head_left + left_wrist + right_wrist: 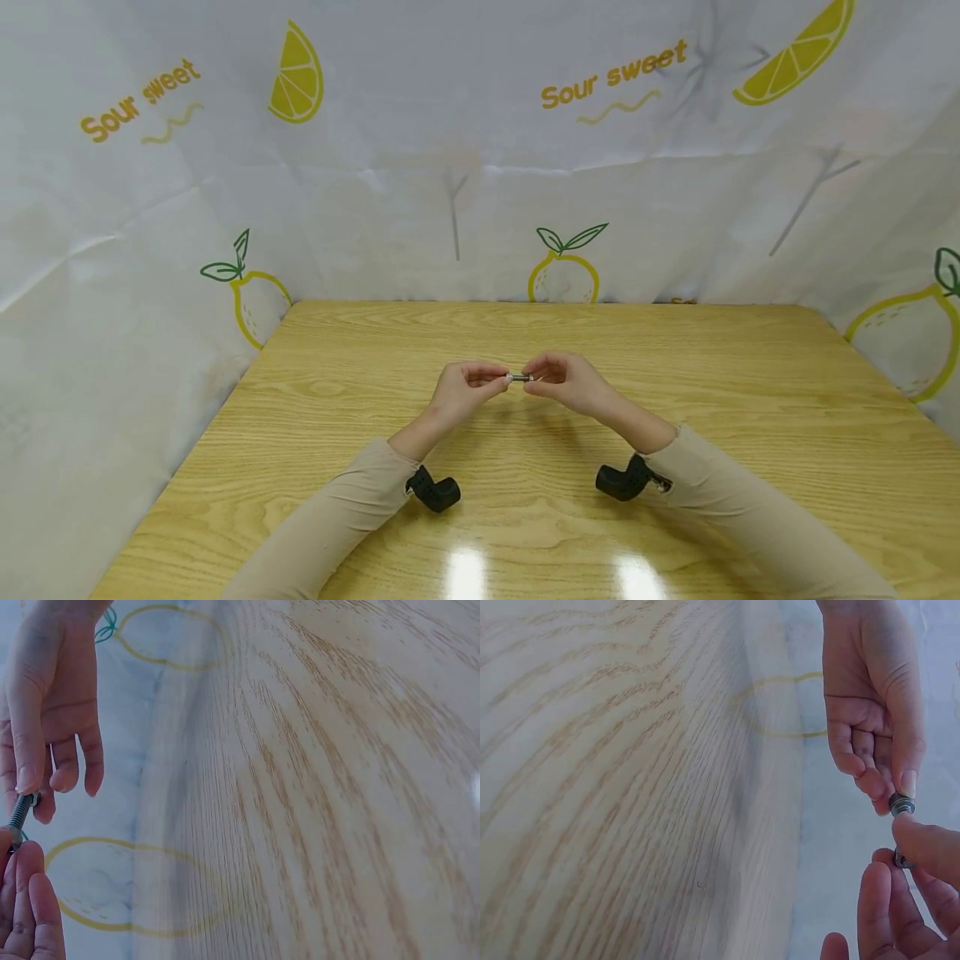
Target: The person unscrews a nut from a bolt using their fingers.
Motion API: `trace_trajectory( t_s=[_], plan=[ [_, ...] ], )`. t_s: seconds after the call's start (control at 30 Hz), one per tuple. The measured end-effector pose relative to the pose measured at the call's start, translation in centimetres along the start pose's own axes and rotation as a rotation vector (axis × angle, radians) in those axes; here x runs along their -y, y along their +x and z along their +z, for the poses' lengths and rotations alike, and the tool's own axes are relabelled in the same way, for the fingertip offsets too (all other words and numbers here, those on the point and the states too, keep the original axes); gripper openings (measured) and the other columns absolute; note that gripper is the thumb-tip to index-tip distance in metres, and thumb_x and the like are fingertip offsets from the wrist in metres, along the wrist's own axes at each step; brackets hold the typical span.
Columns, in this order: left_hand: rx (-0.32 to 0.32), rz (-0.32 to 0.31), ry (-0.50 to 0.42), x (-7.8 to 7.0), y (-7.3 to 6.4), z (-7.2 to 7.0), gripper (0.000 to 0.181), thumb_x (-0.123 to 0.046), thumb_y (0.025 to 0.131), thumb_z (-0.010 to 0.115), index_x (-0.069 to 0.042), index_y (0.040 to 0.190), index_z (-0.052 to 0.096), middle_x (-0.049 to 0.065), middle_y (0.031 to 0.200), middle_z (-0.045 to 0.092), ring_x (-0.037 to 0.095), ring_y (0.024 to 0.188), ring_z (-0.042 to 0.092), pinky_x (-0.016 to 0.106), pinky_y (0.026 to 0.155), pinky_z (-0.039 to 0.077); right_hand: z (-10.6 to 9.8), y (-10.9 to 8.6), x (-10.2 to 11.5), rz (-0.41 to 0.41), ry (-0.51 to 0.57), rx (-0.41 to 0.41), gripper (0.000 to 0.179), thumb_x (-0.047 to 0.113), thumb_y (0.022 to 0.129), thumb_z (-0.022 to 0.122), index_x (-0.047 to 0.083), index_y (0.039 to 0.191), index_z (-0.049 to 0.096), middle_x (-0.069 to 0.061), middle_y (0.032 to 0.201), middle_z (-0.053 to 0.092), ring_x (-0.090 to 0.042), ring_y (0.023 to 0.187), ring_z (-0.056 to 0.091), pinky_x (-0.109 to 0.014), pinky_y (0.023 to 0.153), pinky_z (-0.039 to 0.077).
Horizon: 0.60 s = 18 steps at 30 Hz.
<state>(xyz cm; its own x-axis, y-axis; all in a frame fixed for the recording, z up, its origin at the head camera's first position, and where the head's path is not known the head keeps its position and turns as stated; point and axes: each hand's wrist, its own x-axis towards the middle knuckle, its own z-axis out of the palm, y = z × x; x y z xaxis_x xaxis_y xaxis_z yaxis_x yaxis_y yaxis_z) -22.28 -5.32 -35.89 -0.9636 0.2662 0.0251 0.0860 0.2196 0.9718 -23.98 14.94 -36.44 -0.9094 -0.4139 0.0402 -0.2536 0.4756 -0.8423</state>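
Note:
Over the middle of the table, both hands hold a small metal bolt [519,377] roughly level between them. My left hand [467,395] pinches its left end between thumb and fingertips. At the right end, my right hand [573,387] grips it the same way. Threads show along the bolt [21,811] in the left wrist view, between the two sets of fingertips. The right wrist view shows stacked metal rings, like a nut or washers [902,804], at the left hand's fingertips. Fingers partly cover both ends of the bolt.
The wood-grain table [337,350] extends beneath both hands. A white curtain [390,167] printed with lemons and lettering hangs behind it and along its sides. Black wrist mounts [438,493] sit below both sleeves, above the table. Light glares near the front.

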Motion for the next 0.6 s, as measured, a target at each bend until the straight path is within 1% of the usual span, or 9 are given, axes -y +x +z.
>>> trace_trajectory(
  t_s=[0.1, 0.17, 0.23, 0.33, 0.4, 0.5, 0.57, 0.6],
  plan=[
    [-0.003, 0.000, 0.006, -0.01, -0.01, 0.00, 0.022, -0.009, 0.088, 0.064, 0.002, 0.107, 0.068, 0.019, 0.106, 0.068, 0.024, 0.091, 0.067, 0.046, 0.087, 0.052, -0.04, 0.02, -0.08, -0.003, 0.013, 0.009, 0.035, 0.016, 0.089, 0.064, -0.003, 0.117, 0.057, -0.021, 0.110, 0.063, -0.026, 0.092, 0.065, -0.036, 0.077, 0.054],
    [-0.004, -0.003, 0.006, -0.04, -0.05, 0.01, 0.022, -0.009, 0.088, 0.064, 0.002, 0.107, 0.068, 0.020, 0.106, 0.068, 0.027, 0.093, 0.067, 0.045, 0.088, 0.052, -0.07, 0.01, -0.09, 0.001, 0.011, 0.024, 0.036, 0.019, 0.091, 0.061, -0.004, 0.119, 0.057, -0.023, 0.109, 0.064, -0.029, 0.093, 0.065, -0.040, 0.079, 0.054],
    [-0.008, -0.008, 0.010, -0.08, -0.08, 0.03, 0.022, -0.009, 0.088, 0.064, 0.002, 0.107, 0.068, 0.019, 0.106, 0.068, 0.029, 0.094, 0.066, 0.044, 0.087, 0.052, -0.10, 0.02, -0.10, 0.004, 0.003, 0.038, 0.036, 0.022, 0.094, 0.057, -0.005, 0.118, 0.057, -0.024, 0.105, 0.066, -0.033, 0.094, 0.064, -0.044, 0.082, 0.053],
    [-0.012, -0.013, 0.011, -0.13, -0.12, 0.06, 0.022, -0.009, 0.088, 0.064, 0.002, 0.107, 0.068, 0.019, 0.106, 0.068, 0.029, 0.094, 0.066, 0.044, 0.087, 0.052, -0.11, 0.03, -0.13, 0.008, -0.001, 0.040, 0.034, 0.022, 0.096, 0.054, -0.006, 0.114, 0.060, -0.025, 0.102, 0.067, -0.037, 0.095, 0.063, -0.046, 0.084, 0.052],
    [-0.014, -0.013, 0.012, -0.18, -0.14, 0.06, 0.022, -0.009, 0.088, 0.064, 0.001, 0.107, 0.068, 0.019, 0.106, 0.068, 0.029, 0.094, 0.066, 0.044, 0.087, 0.052, -0.10, 0.03, -0.17, 0.006, -0.006, 0.024, 0.031, 0.021, 0.095, 0.056, -0.004, 0.112, 0.060, -0.023, 0.101, 0.067, -0.035, 0.094, 0.063, -0.042, 0.082, 0.053],
    [-0.010, -0.007, 0.007, -0.15, -0.12, 0.03, 0.022, -0.009, 0.088, 0.064, 0.002, 0.107, 0.068, 0.019, 0.106, 0.068, 0.031, 0.095, 0.066, 0.045, 0.087, 0.052, -0.09, 0.01, -0.19, 0.000, 0.005, -0.002, 0.028, 0.016, 0.091, 0.061, -0.002, 0.111, 0.060, -0.022, 0.104, 0.065, -0.031, 0.092, 0.064, -0.037, 0.078, 0.054],
    [-0.008, -0.006, 0.003, -0.12, -0.08, 0.01, 0.023, -0.009, 0.088, 0.064, 0.002, 0.107, 0.068, 0.020, 0.106, 0.068, 0.030, 0.095, 0.066, 0.046, 0.088, 0.052, -0.09, 0.03, -0.21, -0.003, 0.019, -0.010, 0.030, 0.014, 0.089, 0.064, -0.003, 0.113, 0.059, -0.021, 0.108, 0.063, -0.027, 0.090, 0.065, -0.034, 0.076, 0.054],
    [-0.007, -0.005, 0.002, -0.09, -0.06, 0.00, 0.023, -0.009, 0.088, 0.064, 0.002, 0.107, 0.068, 0.020, 0.107, 0.068, 0.029, 0.094, 0.066, 0.046, 0.088, 0.052, -0.10, 0.04, -0.21, -0.005, 0.026, -0.010, 0.032, 0.014, 0.088, 0.064, -0.004, 0.114, 0.058, -0.022, 0.109, 0.062, -0.026, 0.089, 0.065, -0.035, 0.076, 0.054]
  ],
)
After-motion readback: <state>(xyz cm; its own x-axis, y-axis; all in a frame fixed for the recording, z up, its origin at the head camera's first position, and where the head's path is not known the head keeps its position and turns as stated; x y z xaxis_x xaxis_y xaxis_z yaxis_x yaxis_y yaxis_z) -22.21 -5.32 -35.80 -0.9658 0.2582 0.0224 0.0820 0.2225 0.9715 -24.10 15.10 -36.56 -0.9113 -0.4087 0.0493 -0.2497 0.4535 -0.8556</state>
